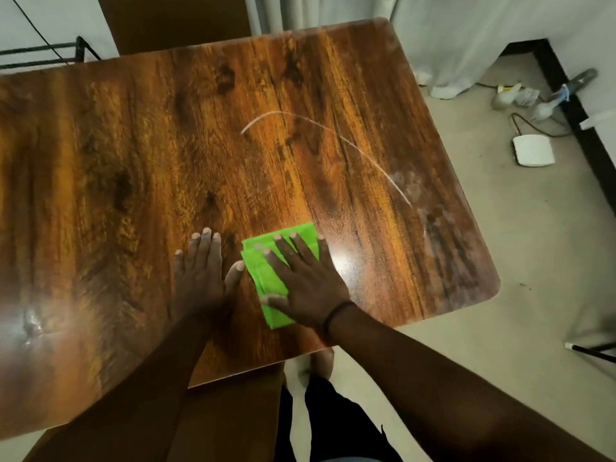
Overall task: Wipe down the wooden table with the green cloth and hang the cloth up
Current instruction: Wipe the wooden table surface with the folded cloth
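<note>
The green cloth [278, 275], folded into a long pad, is laid flat on the wooden bench [133, 161] near its front edge, right of centre. The right hand [300, 278] is pressed down on the cloth with fingers straight and spread; nothing is gripped. A dark band is worn on that wrist. The left hand [203, 271] is laid flat on the bare wood just beside the cloth, fingers straight and together, the thumb reaching toward the cloth's left edge; whether the thumb touches it cannot be told.

A thin pale arc [333, 138] is seen across the right half of the bench top, with cloudy smears near the right edge. A glare patch is seen just right of the cloth.

No containers are seen on the bench. On the floor [483, 261] to the right, a flat white box [533, 150] with a cable is seen, and beyond it what may be a plastic bottle [573, 85] and some small litter, too blurred to name. A curtain [450, 35] hangs behind the bench.
</note>
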